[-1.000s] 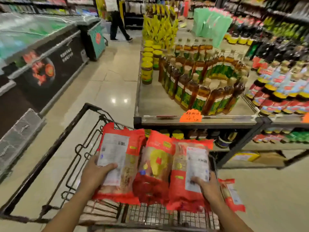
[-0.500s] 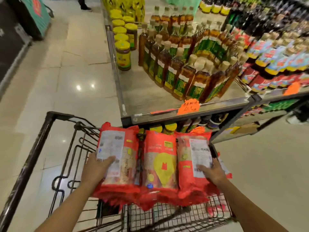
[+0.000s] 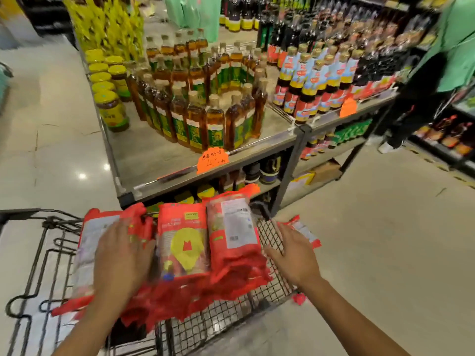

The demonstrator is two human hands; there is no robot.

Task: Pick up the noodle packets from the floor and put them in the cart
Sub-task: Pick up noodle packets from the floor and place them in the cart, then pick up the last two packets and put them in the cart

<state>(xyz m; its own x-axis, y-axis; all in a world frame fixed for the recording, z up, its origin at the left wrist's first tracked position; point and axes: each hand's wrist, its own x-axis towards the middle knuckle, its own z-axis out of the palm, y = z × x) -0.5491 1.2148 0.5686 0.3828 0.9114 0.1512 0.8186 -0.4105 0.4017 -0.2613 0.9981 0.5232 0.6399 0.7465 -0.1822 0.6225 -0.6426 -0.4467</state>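
Note:
Three red noodle packets lie side by side across the black wire cart (image 3: pixel 231 313): a left one (image 3: pixel 87 242), a middle one (image 3: pixel 183 242) with a yellow patch, and a right one (image 3: pixel 234 227) showing a white label. My left hand (image 3: pixel 120 258) lies palm down on the left packet with fingers spread; it is blurred. Just right of the right packet, my right hand (image 3: pixel 293 255) hovers over the cart's mesh side, fingers apart and holding nothing. One more red packet (image 3: pixel 305 231) lies on the floor beyond the cart's right side.
Directly ahead, a metal display shelf (image 3: pixel 154 155) carries oil bottles (image 3: pixel 205 116) and jars (image 3: pixel 111 111), with an orange price tag (image 3: pixel 212 159) on its edge. A person in a green top (image 3: pixel 424 86) stands at the right. Tiled floor (image 3: pixel 372 240) lies right and left.
The three packets have dropped lower into the cart. My right hand has let go of the right packet and moved off to its right. My left hand now lies on top of the left packet.

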